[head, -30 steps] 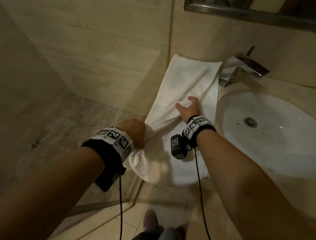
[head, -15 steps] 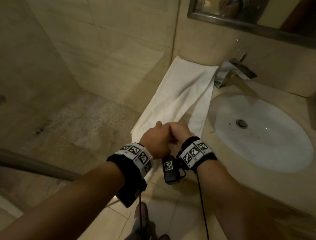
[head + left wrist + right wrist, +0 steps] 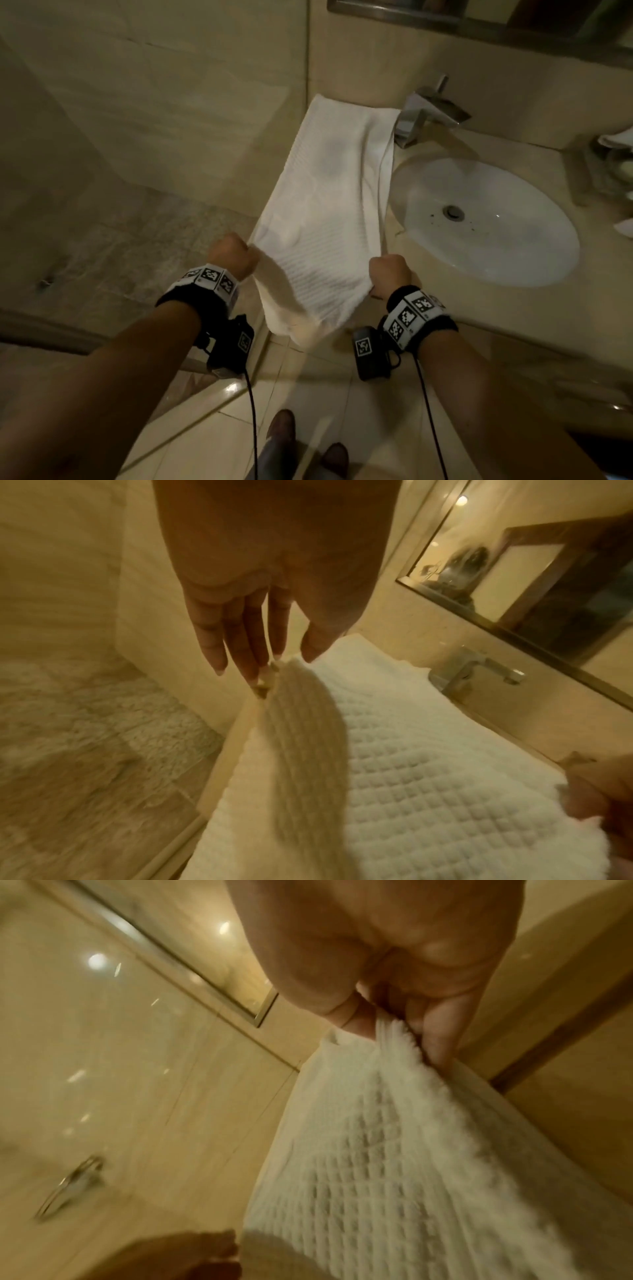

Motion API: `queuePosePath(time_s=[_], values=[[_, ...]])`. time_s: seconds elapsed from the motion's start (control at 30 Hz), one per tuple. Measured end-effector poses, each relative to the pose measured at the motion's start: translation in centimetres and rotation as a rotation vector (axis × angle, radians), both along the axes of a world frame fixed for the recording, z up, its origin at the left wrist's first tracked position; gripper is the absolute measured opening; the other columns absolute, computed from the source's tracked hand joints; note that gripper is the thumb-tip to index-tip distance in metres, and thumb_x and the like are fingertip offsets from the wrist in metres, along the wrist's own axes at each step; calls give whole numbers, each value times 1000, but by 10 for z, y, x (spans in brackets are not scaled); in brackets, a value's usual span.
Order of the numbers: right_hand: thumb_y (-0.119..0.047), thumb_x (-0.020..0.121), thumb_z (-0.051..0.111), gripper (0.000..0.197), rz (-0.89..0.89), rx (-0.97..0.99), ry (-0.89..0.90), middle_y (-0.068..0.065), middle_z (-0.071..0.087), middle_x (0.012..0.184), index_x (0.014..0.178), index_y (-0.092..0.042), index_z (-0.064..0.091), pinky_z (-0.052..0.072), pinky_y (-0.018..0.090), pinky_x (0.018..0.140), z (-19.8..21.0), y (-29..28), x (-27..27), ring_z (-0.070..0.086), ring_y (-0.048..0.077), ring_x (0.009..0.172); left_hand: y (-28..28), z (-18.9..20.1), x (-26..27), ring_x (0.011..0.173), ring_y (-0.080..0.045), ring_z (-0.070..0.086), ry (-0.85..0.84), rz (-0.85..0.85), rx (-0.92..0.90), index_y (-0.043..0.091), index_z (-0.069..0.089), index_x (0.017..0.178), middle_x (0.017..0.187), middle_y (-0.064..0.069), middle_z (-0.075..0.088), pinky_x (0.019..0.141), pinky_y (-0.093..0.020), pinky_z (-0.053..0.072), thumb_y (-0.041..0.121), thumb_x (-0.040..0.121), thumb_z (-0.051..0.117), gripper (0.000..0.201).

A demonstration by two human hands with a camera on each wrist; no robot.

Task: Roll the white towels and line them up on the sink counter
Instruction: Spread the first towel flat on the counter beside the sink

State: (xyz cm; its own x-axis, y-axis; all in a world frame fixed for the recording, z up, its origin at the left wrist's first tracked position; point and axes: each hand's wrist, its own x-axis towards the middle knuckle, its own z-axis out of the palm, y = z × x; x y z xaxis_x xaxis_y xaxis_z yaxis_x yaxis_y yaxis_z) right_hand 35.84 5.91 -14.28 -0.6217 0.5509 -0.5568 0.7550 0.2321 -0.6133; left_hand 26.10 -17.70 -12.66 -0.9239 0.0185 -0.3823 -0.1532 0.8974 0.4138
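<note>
The near end of the white towel [image 3: 318,240] is held up off the counter [image 3: 445,308] between two hands, and it sags down past the counter edge. Its left edge is pinched by the left hand [image 3: 233,255] between the thumb and the long fingers [image 3: 240,647], which are kept close together. Its right edge is gripped by the right hand [image 3: 390,274], with the fingers [image 3: 435,1031] curled round the cloth. Farther away, the rest of the towel is laid flat on the counter, just beside the sink [image 3: 534,260], and its far end is found next to the faucet [image 3: 428,113] at the wall.
</note>
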Motion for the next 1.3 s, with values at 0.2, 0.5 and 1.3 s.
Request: queuePosePath(time_s=[0.2,0.5,1.3], values=[[14,89,41,31,-28,-174,-3,31,56,107,111,2,60,38,10,43,-2,-2,-6,48,2,46,4,-17,4,87,-25,59,-48,34,148,9,57,92,91,-7,60,73,-31,45,40,83,70,34],[-4,91,50,27,-159,-119,15,9,62,103,114,-1,64,40,16,73,-1,3,3,58,20,104,-1,-2,-2,87,-27,60,277,1,288,12,62,102,93,-6,65,76,-30,46,22,88,58,17],[6,94,47,31,-60,-300,277,12,68,114,118,-6,62,55,38,87,6,-7,19,65,27,101,13,-16,-6,77,-28,62,144,-61,291,3,66,83,78,-9,63,65,-28,40,33,85,68,30]])
